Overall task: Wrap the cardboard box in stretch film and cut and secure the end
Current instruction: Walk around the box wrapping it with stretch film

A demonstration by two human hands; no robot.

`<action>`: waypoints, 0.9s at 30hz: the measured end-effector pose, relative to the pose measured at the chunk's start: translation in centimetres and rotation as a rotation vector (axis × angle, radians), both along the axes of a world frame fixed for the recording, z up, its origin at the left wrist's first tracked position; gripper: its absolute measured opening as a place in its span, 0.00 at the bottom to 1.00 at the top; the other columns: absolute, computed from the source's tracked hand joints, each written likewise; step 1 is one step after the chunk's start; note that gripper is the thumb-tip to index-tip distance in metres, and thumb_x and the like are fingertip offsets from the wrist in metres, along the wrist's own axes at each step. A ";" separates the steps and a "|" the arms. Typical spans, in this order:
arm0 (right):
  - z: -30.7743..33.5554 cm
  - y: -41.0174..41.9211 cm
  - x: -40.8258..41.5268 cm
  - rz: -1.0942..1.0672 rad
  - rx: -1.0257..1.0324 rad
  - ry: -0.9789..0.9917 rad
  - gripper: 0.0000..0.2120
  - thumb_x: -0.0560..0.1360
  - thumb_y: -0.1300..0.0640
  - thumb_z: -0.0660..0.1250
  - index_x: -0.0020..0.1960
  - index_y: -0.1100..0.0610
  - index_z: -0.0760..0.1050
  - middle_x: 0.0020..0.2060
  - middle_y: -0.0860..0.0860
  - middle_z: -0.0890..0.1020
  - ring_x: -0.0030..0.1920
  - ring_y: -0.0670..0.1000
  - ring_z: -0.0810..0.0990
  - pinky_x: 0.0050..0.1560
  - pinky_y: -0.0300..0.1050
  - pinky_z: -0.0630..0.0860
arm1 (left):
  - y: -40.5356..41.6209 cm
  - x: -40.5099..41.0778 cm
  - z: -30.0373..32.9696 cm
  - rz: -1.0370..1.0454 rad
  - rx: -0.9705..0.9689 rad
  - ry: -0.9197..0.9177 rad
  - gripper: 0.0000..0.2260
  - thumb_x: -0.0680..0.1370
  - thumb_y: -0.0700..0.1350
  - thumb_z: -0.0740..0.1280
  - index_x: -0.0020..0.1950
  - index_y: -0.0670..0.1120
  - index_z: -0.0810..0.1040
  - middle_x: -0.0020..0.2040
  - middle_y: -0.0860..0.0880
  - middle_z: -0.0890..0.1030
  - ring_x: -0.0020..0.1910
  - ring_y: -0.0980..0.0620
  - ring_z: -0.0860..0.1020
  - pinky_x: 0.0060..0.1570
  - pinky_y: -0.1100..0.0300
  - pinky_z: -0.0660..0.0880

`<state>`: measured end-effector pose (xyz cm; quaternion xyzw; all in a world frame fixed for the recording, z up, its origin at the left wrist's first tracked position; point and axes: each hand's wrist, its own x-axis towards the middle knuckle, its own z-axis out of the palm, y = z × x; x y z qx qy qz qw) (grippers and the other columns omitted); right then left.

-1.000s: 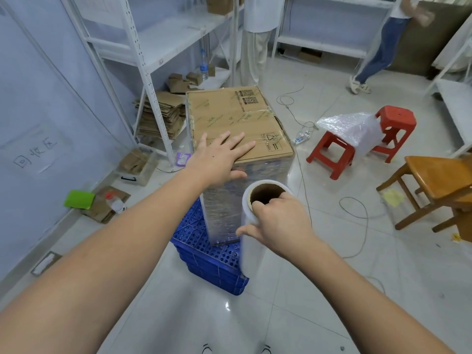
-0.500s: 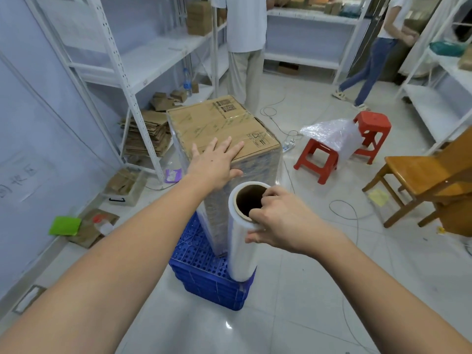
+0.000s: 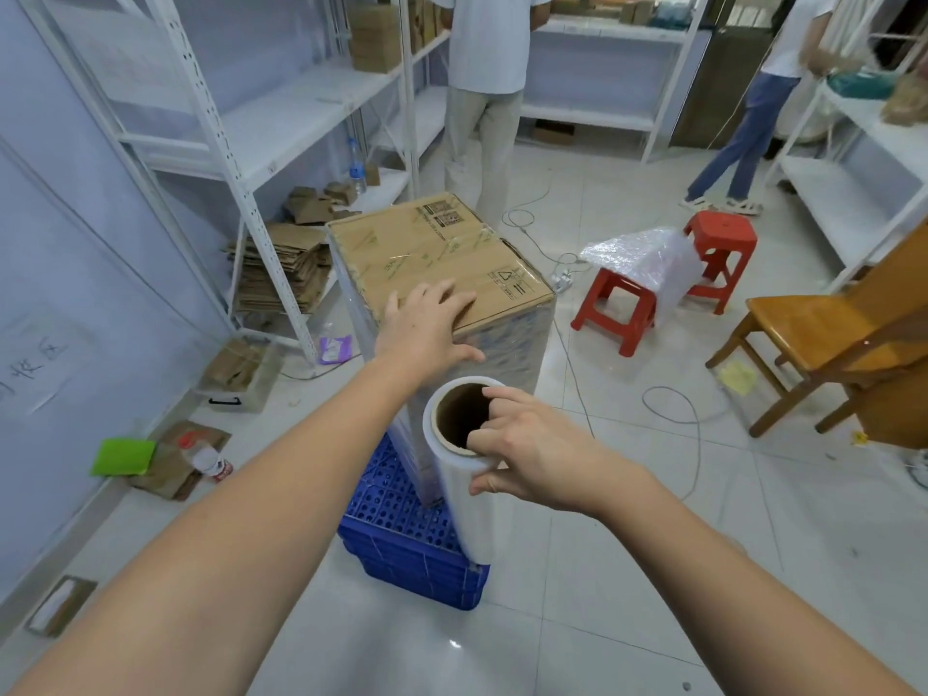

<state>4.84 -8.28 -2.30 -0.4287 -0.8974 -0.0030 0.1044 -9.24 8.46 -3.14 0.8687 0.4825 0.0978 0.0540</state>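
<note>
Closer to the box than half a second ago, the stretch film roll (image 3: pixel 464 469) now stands upright at lower centre of the frame, just beside the near corner of the cardboard box (image 3: pixel 432 253), while the left hand (image 3: pixel 427 329) has kept its place on the lid. That hand lies flat on the near edge of the box top, fingers straight and spread, thumb down over the wrapped side. The right hand (image 3: pixel 527 449) grips the top of the roll, 2 fingers (image 3: pixel 494 401) hooked into the cardboard core and the thumb pressed against the film outside. Film already covers the box's sides. The box stands on a blue plastic crate (image 3: pixel 412 550) on the tiled floor. At right, bubble wrap (image 3: pixel 643 258) drapes over 1 of 2 red stools (image 3: pixel 723 238).
</note>
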 end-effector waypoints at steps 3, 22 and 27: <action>0.0 -0.1 0.1 -0.019 -0.007 0.029 0.19 0.73 0.43 0.72 0.41 0.46 0.62 0.34 0.40 0.68 0.40 0.46 0.63 0.72 0.52 0.65 | -0.2 -1.4 0.1 -0.105 0.034 -0.384 0.19 0.75 0.63 0.71 0.59 0.53 0.81 0.62 0.53 0.78 0.64 0.50 0.72 0.66 0.42 0.70; -1.0 -1.3 1.5 -0.062 0.047 0.079 0.13 0.74 0.44 0.70 0.45 0.54 0.74 0.39 0.46 0.77 0.48 0.50 0.72 0.75 0.51 0.58 | -3.6 1.9 2.3 -0.167 -0.264 0.276 0.50 0.73 0.67 0.67 0.83 0.57 0.37 0.84 0.54 0.37 0.82 0.46 0.37 0.75 0.29 0.37; -1.6 -0.7 2.9 -0.011 0.064 0.116 0.15 0.75 0.44 0.69 0.52 0.55 0.76 0.44 0.48 0.80 0.51 0.53 0.73 0.69 0.53 0.65 | -4.0 0.9 2.3 -0.052 -0.378 -0.057 0.37 0.75 0.65 0.54 0.83 0.60 0.52 0.84 0.59 0.50 0.82 0.57 0.45 0.78 0.38 0.35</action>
